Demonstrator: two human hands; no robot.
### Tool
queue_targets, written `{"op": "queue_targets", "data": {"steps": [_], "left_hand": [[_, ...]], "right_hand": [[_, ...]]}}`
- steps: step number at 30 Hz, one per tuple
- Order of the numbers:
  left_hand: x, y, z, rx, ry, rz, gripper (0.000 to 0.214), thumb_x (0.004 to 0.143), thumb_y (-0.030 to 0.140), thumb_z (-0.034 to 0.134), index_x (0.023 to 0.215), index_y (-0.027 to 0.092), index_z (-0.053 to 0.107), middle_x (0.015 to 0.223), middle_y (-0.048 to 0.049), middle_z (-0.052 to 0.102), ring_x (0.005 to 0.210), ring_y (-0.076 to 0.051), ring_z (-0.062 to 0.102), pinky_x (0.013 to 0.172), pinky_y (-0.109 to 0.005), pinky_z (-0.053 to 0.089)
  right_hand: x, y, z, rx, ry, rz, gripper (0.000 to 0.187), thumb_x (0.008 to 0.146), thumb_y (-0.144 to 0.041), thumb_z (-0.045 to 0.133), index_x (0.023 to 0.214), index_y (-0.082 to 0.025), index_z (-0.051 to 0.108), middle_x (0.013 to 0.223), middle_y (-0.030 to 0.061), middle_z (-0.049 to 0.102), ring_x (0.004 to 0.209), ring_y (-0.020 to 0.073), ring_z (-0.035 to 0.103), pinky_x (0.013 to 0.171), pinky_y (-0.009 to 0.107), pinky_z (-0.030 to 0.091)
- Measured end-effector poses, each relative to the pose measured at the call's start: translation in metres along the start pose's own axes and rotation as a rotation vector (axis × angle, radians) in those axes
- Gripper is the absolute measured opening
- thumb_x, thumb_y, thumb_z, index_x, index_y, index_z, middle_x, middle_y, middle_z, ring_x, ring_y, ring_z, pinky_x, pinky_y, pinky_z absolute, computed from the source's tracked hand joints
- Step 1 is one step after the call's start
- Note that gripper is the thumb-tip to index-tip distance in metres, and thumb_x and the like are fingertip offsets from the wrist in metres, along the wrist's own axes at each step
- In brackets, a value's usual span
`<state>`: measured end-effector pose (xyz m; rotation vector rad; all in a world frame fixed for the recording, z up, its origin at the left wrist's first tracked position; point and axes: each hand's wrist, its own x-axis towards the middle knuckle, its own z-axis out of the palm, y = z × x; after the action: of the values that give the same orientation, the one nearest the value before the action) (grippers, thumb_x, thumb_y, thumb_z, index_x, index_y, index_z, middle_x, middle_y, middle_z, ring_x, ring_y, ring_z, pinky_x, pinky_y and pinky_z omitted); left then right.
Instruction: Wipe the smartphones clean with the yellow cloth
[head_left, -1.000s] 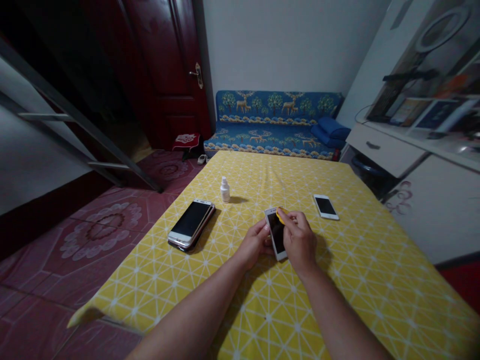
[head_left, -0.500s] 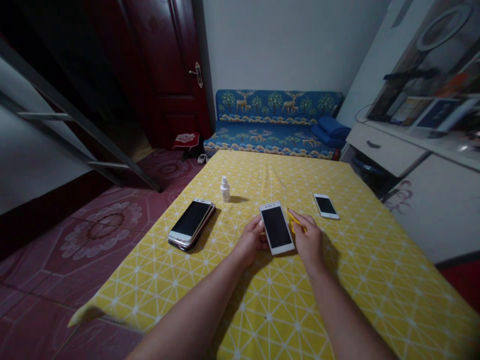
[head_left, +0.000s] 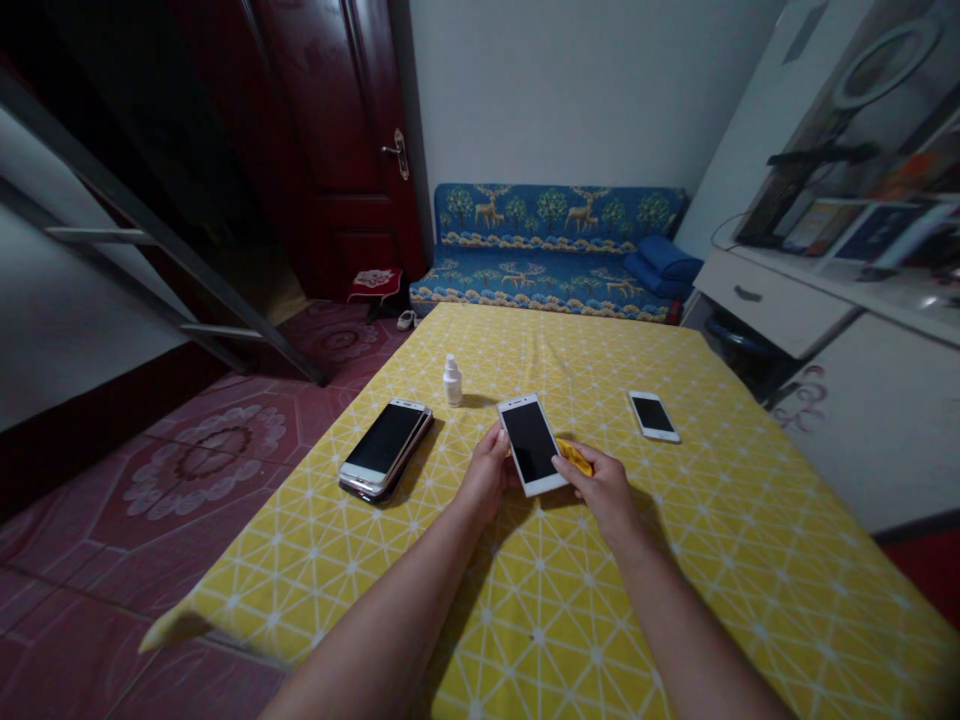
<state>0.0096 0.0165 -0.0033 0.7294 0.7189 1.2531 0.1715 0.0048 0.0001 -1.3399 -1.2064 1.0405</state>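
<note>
A white phone with a dark screen (head_left: 531, 443) is lifted a little above the yellow tablecloth (head_left: 675, 560). My left hand (head_left: 487, 478) grips its left edge, fingers closed round it. My right hand (head_left: 604, 488) is closed on a small yellow cloth (head_left: 576, 456) and its thumb touches the phone's lower right corner. A stack of phones (head_left: 384, 447) lies to the left. A small white bottle (head_left: 451, 381) stands behind the stack. Another white phone (head_left: 653, 415) lies flat to the right.
The table's left edge drops to a red patterned floor (head_left: 187, 470). A blue patterned sofa (head_left: 547, 250) stands past the far end. A dark red door (head_left: 337, 150) is at the back left, white cabinets (head_left: 847, 380) on the right.
The held phone has moved left and risen off the cloth. My right hand, which was wiping its screen with the yellow cloth, now sits at its lower right corner.
</note>
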Motion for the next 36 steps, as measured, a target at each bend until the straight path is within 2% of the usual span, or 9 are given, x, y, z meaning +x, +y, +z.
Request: {"op": "queue_targets", "data": {"steps": [3,5,9,13,16,19,27,36], "left_hand": [[0.001,0.0,0.0,-0.026,-0.012,-0.008,0.053,0.077,0.052,0.07,0.119,0.021,0.061,0.101,-0.0091,0.069,0.074,-0.02,0.067,0.061,-0.032,0.057],[0.002,0.0,-0.001,-0.032,-0.014,-0.016,0.053,0.076,0.051,0.071,0.119,0.022,0.061,0.1,-0.0084,0.069,0.073,-0.018,0.066,0.06,-0.031,0.057],[0.004,-0.003,-0.001,0.021,0.003,-0.025,0.049,0.075,0.05,0.073,0.113,0.02,0.065,0.095,-0.0075,0.069,0.071,-0.016,0.064,0.061,-0.028,0.055],[0.0,-0.006,0.005,0.043,-0.064,-0.011,0.045,0.074,0.047,0.075,0.107,0.017,0.068,0.097,-0.0102,0.069,0.079,-0.017,0.064,0.072,-0.03,0.054],[-0.007,-0.006,0.008,0.069,-0.097,-0.037,0.045,0.074,0.046,0.076,0.108,0.019,0.067,0.106,-0.0115,0.068,0.083,-0.017,0.064,0.074,-0.03,0.053],[-0.009,-0.007,0.007,0.122,-0.073,-0.071,0.047,0.076,0.048,0.073,0.114,0.022,0.065,0.108,-0.0104,0.066,0.086,-0.018,0.063,0.068,-0.028,0.054],[-0.004,-0.013,0.002,0.056,-0.008,-0.074,0.043,0.076,0.047,0.073,0.112,0.025,0.065,0.118,-0.0076,0.065,0.102,-0.021,0.063,0.073,-0.029,0.056],[-0.006,-0.011,0.007,0.021,-0.021,-0.062,0.042,0.075,0.04,0.076,0.109,0.019,0.066,0.102,-0.008,0.068,0.093,-0.019,0.064,0.078,-0.027,0.051]], "right_hand": [[-0.004,-0.005,0.003,0.016,-0.014,-0.021,0.036,0.07,-0.043,0.073,0.094,-0.017,0.072,0.076,0.0026,0.07,0.059,0.0142,0.059,0.049,0.023,0.043],[-0.006,-0.007,0.006,0.041,0.007,-0.069,0.034,0.072,-0.042,0.072,0.095,-0.017,0.072,0.081,0.0038,0.072,0.067,0.0164,0.063,0.058,0.026,0.049],[-0.007,-0.004,0.008,0.025,0.131,-0.173,0.034,0.074,-0.039,0.071,0.099,-0.016,0.071,0.095,0.0081,0.073,0.083,0.0214,0.068,0.076,0.033,0.055],[-0.005,0.005,0.006,-0.21,0.267,-0.428,0.025,0.081,-0.031,0.064,0.1,-0.016,0.07,0.099,0.0097,0.071,0.089,0.0217,0.067,0.082,0.036,0.054],[-0.006,0.006,0.008,-0.404,0.267,-0.646,0.021,0.085,-0.024,0.06,0.102,-0.017,0.07,0.095,0.0088,0.069,0.089,0.02,0.066,0.081,0.034,0.054],[-0.009,0.004,0.012,-0.491,0.237,-0.754,0.022,0.087,-0.02,0.057,0.106,-0.019,0.068,0.093,0.0081,0.067,0.087,0.019,0.066,0.079,0.032,0.055],[-0.017,-0.001,0.023,-0.499,0.2,-0.811,0.025,0.088,-0.017,0.057,0.11,-0.022,0.067,0.094,0.0074,0.066,0.086,0.0186,0.066,0.077,0.031,0.056],[-0.02,-0.002,0.03,-0.508,0.193,-0.819,0.026,0.088,-0.016,0.056,0.111,-0.02,0.067,0.093,0.0079,0.063,0.085,0.0185,0.064,0.075,0.031,0.055]]}}
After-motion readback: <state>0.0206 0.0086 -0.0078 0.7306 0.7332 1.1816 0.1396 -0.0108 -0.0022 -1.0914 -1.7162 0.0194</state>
